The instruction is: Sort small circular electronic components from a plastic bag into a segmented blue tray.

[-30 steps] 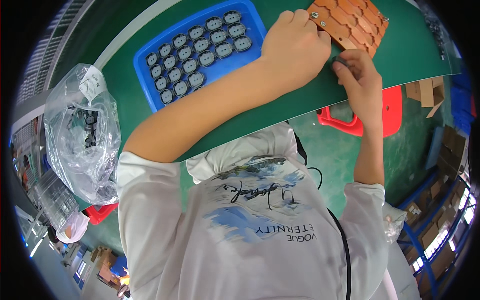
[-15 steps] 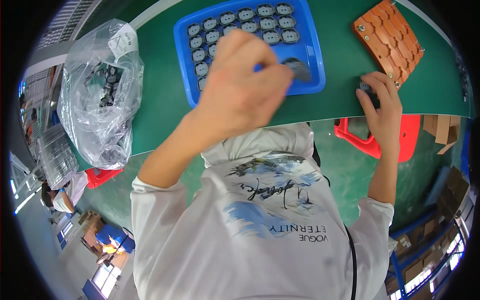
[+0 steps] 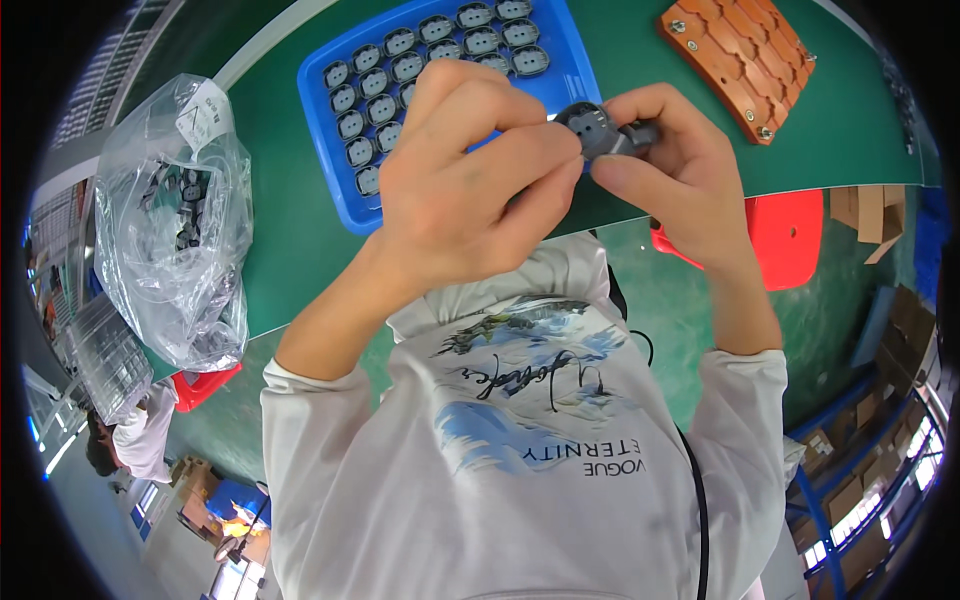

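My left hand (image 3: pixel 470 175) pinches a dark grey rounded plastic piece (image 3: pixel 587 126) by its edge, its face with small holes turned up. Against its right side, my right hand (image 3: pixel 685 170) grips a smaller dark grey plastic part (image 3: pixel 641 136) between thumb and fingers. The two pieces meet or nearly meet; whether they are joined I cannot tell. Both hands are raised near the front edge of the green table. Beyond my left hand lies a blue tray (image 3: pixel 322 155) with rows of similar rounded pieces (image 3: pixel 400 41), some hidden behind that hand.
An orange fixture block (image 3: pixel 740 60) with shaped recesses and metal studs rests at the far right of the green table (image 3: pixel 640 60). On the left sits a clear plastic bag (image 3: pixel 175 240) of dark parts. A red stool (image 3: pixel 790 240) stands below the table edge.
My left hand has brought its piece to rest in front of the tray. My right hand has lifted its part off the table and moved left to meet it. The view has shifted slightly.
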Available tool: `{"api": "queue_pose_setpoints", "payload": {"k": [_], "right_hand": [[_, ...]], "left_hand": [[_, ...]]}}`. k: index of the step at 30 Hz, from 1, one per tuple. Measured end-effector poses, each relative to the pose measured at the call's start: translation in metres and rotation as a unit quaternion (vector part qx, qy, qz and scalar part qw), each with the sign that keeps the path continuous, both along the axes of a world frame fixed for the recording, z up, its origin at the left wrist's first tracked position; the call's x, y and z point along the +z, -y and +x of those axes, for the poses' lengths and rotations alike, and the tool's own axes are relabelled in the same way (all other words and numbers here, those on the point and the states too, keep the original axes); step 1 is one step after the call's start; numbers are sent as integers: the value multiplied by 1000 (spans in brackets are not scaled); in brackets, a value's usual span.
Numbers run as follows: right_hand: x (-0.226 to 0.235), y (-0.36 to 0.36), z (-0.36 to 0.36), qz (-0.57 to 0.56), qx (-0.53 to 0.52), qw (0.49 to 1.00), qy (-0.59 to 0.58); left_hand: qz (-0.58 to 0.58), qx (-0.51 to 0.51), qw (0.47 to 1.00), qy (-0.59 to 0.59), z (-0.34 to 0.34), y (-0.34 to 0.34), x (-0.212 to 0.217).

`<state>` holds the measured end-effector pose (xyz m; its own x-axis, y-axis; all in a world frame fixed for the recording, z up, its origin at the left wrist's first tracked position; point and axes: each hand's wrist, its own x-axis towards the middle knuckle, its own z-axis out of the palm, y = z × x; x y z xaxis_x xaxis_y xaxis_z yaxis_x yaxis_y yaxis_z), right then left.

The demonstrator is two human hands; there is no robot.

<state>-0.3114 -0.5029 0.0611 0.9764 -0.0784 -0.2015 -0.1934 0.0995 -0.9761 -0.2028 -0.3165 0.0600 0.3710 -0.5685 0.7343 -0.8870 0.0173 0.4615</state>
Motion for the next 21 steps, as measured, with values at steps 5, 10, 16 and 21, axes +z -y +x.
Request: {"api": "queue_pose_setpoints", "payload": {"k": [5, 10, 16, 21], "right_hand": [[-8, 21, 0, -298, -70, 940, 152], [-29, 48, -12, -521, -85, 844, 93], [-35, 48, -25, -530, -59, 841, 92], [-32, 41, -26, -509, -109, 847, 105]], "left_hand": [[65, 9, 998, 6, 13, -19, -7], [279, 20, 959, 49, 27, -25, -20], [275, 33, 960, 30, 28, -20, -15], [307, 17, 951, 24, 27, -19, -18]]}}
